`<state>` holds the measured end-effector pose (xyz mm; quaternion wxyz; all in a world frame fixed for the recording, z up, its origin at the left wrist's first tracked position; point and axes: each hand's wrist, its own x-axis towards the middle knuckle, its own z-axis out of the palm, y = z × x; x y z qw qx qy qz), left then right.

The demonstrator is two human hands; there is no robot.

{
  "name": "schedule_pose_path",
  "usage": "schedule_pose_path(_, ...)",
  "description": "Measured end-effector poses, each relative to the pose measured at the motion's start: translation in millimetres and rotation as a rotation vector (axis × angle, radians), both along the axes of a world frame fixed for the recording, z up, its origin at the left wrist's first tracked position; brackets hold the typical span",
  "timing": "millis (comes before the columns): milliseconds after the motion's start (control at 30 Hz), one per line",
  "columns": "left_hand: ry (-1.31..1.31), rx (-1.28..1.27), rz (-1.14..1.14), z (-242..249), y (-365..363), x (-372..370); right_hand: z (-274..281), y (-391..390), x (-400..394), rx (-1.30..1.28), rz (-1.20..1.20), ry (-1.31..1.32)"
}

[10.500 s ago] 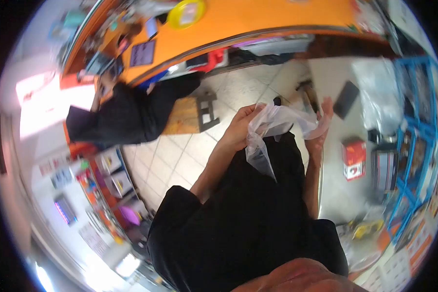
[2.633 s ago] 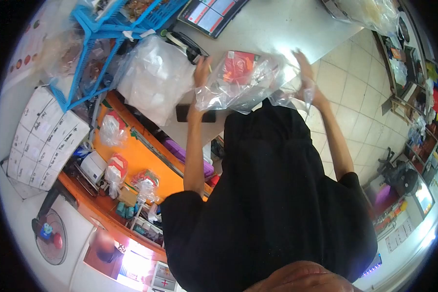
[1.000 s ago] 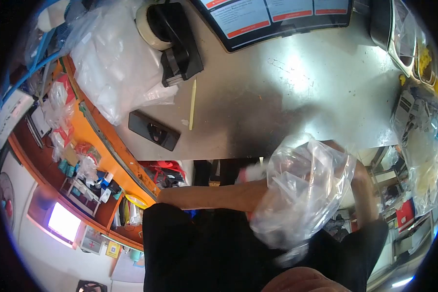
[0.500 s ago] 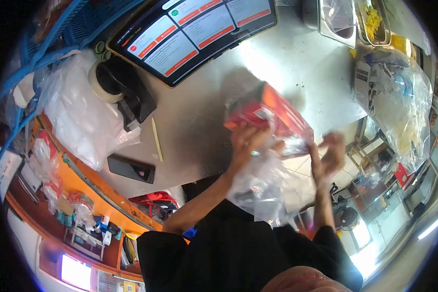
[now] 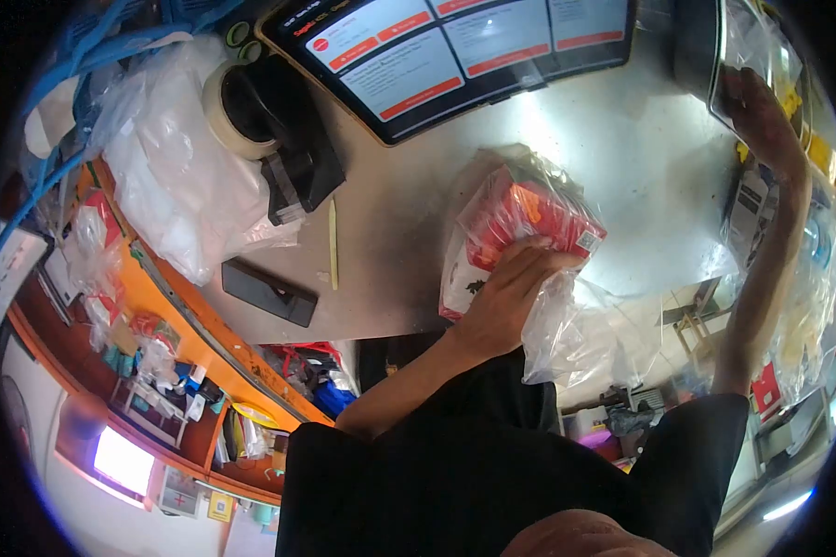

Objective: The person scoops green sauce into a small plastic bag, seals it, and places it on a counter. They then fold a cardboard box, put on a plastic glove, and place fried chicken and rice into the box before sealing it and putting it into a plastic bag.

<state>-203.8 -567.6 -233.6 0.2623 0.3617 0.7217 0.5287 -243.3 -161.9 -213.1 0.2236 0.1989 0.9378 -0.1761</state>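
A red box (image 5: 502, 218) in a clear plastic bag (image 5: 581, 339) rests on the metal table (image 5: 390, 223), near its front edge. My left hand (image 5: 511, 302) lies over the side of the box and holds it through the plastic, fingers close together. The loose end of the bag hangs over the table edge beside my left wrist. My right hand (image 5: 762, 116) reaches into a metal container (image 5: 711, 65) at the upper right; its fingertips are partly hidden inside, and what they touch cannot be made out.
A lit tablet screen (image 5: 464, 56) stands at the back. On the left are a tape dispenser (image 5: 302, 139), white plastic bags (image 5: 172, 158), a black phone-like object (image 5: 269, 292) and a thin yellowish strip (image 5: 333, 246). A filled plastic bag (image 5: 808, 269) hangs at the right.
The bagged box has come down onto the table. My right hand has left the bag and moved up and right to the metal container. The view has shifted.
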Motion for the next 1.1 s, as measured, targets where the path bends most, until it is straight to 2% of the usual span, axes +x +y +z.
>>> schedule_pose_path(33,-0.002,0.000,0.011,-1,0,-2,-4,1,-8,-0.032,-0.011,-0.027)
schedule_pose_path(100,-0.075,0.009,-0.042,-1,-2,-5,-5,0,-20,0.328,0.275,-0.122)
schedule_pose_path(167,-0.115,0.018,-0.063,-3,-3,-4,-14,12,-26,0.511,0.427,-0.171)
schedule_pose_path(233,-0.073,-0.001,-0.047,-4,-5,0,-33,41,-23,-0.096,0.269,0.182)
schedule_pose_path(267,-0.077,-0.003,-0.041,-4,-5,1,-36,53,-18,-0.143,0.266,0.182)
schedule_pose_path(367,-0.073,0.016,-0.023,-2,-3,-2,-39,47,-20,-0.026,0.340,0.126)
schedule_pose_path(700,-0.107,0.048,-0.050,-1,-2,-8,-30,40,-5,0.095,0.430,0.121)
schedule_pose_path(833,-0.113,0.069,-0.040,1,-2,-11,-25,19,5,0.191,0.476,0.248)
schedule_pose_path(967,-0.078,0.052,-0.045,-16,-4,7,-30,15,12,0.213,0.461,0.294)
schedule_pose_path(1000,-0.003,0.035,-0.034,-27,-5,19,-31,16,13,0.216,0.458,0.302)
schedule_pose_path(1067,0.081,0.006,-0.017,-27,-4,16,-37,28,11,0.165,0.411,0.240)
schedule_pose_path(1100,0.026,0.023,-0.033,-23,-5,12,-37,32,12,0.165,0.398,0.206)
